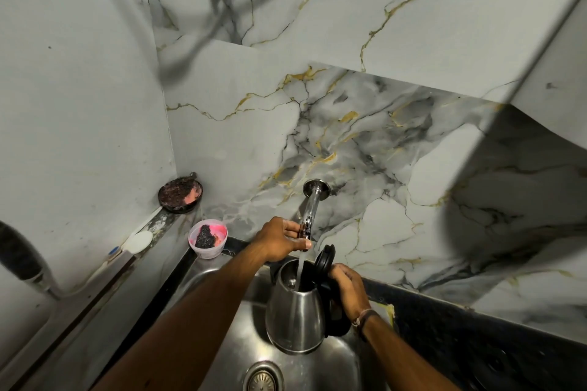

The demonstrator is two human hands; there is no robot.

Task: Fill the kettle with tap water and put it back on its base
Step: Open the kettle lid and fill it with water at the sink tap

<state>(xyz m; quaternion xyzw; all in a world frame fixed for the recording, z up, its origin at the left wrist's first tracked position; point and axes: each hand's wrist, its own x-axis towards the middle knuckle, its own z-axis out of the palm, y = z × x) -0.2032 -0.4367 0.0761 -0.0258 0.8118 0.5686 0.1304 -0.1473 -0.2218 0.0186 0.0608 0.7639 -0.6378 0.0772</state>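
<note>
A steel kettle point(293, 314) with a black handle hangs over the steel sink point(222, 276), its black lid point(324, 261) flipped open. My right hand point(347, 290) grips the handle on the kettle's right side. A chrome wall tap point(312, 205) sticks out of the marble wall above it. My left hand point(282, 240) is closed around the tap's lever end. A thin stream of water point(300, 270) falls from the tap into the kettle's open mouth. The kettle's base is not in view.
A pink tub point(208, 238) with a dark scrubber stands at the sink's back left corner. A round dish point(180, 195) with a scouring pad sits on the ledge behind it. The drain point(263, 378) lies below the kettle. A dark counter point(476, 336) runs along the right.
</note>
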